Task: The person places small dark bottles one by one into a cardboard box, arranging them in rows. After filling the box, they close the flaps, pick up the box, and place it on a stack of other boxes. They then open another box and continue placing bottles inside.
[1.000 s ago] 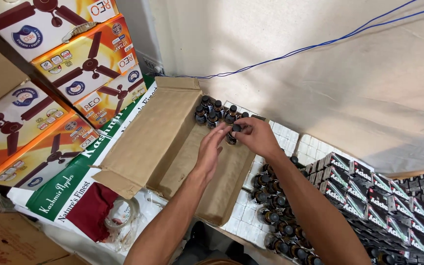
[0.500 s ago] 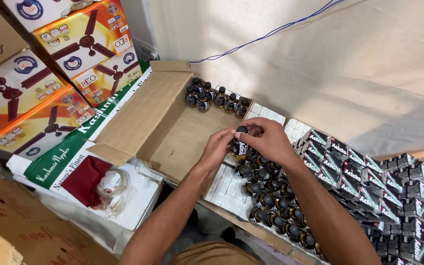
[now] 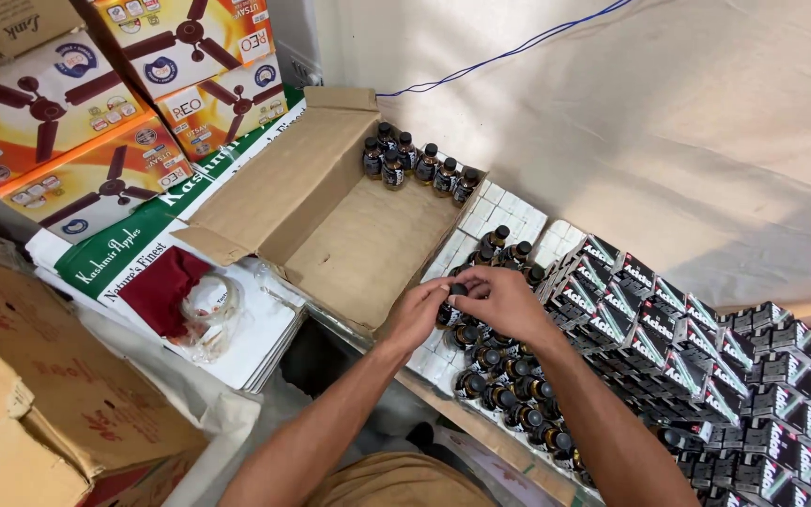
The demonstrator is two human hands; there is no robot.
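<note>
1. A small dark bottle [image 3: 452, 305] with a black cap sits between both hands, just over the near right edge of the open cardboard box [image 3: 349, 239]; the left hand [image 3: 417, 314] grasps its body from the left, fingers curled around it; the right hand [image 3: 499, 299] pinches at its cap from the right, fingers bent over the top.
2. Just near of the hands a cluster of loose bottles [image 3: 509, 385] of the same kind stands upright on white cartons [image 3: 504, 208], running toward the near right; a few more stand just far of the hands.
3. In the far corner of the box a row of packed bottles [image 3: 415, 161] stands upright; the rest of the box floor is bare cardboard.
4. To the right, small black cartons [image 3: 706, 361] with red and white print lie stacked in slanting rows.
5. To the left lie a flat green-and-white fruit carton [image 3: 133, 249], then ceiling-fan boxes [image 3: 96, 103] stacked at the far left, and a brown carton [image 3: 39, 394] at the near left.
6. A blue cord [image 3: 518, 52] runs across the pale cloth on the far side.
</note>
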